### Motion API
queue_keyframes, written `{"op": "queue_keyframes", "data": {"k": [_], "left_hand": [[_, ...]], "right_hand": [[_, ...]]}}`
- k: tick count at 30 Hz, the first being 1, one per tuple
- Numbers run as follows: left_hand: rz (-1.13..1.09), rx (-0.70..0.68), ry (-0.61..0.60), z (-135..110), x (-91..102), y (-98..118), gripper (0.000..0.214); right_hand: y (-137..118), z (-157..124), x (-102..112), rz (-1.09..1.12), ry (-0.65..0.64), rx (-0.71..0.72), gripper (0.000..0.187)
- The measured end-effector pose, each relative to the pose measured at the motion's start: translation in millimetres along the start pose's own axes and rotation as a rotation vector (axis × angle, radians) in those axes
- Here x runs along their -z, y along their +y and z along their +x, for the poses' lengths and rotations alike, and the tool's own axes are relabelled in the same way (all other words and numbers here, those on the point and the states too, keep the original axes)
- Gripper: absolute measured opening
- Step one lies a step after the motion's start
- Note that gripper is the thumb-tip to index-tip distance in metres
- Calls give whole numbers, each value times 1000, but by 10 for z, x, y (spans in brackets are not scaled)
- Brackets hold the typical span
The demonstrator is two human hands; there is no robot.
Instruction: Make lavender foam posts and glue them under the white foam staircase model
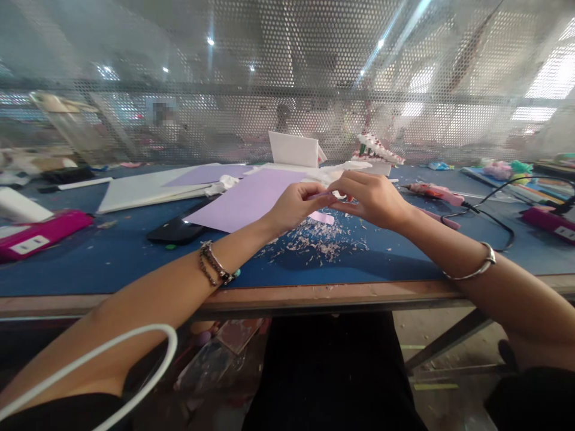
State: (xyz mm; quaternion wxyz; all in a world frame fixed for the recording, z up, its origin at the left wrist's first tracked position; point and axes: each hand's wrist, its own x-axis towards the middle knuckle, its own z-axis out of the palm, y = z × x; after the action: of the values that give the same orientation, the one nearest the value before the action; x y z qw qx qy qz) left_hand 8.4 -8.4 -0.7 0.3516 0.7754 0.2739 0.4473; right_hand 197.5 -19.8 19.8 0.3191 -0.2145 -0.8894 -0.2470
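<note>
My left hand (293,205) is closed in a pinch on a thin strip of purple paper (320,195), above the middle of the blue table. At the strip's other end, the fingertips of my right hand (371,196) pinch too, meeting those of the left; the fingers partly cover the strip. Below the hands lies a small purple paper piece (324,218) among a scatter of fine pale paper shreds (321,242). A large sheet of purple paper (249,200) rests just behind and left of my left hand, over part of a dark phone-like object (177,230).
A pink hot glue gun (433,193) with a black cord lies to the right. Magenta power strips (45,235) sit at both sides. White boards (148,188), a standing white card (294,149) and a red-and-white decoration (377,148) are behind. A perforated metal screen (269,72) closes the back.
</note>
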Motion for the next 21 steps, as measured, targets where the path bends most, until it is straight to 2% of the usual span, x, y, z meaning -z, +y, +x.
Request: {"op": "queue_keyframes", "data": {"k": [6,14,21], "left_hand": [[-91,13,-69,3,3,-15,31],[-36,43,23,9,5,-60,32],[-33,13,-22,11,5,-27,30]], "right_hand": [[3,4,21,13,7,5,26],[-21,8,4,-79,-12,16,31],[10,-7,-6,-49,-11,-4,29]]}}
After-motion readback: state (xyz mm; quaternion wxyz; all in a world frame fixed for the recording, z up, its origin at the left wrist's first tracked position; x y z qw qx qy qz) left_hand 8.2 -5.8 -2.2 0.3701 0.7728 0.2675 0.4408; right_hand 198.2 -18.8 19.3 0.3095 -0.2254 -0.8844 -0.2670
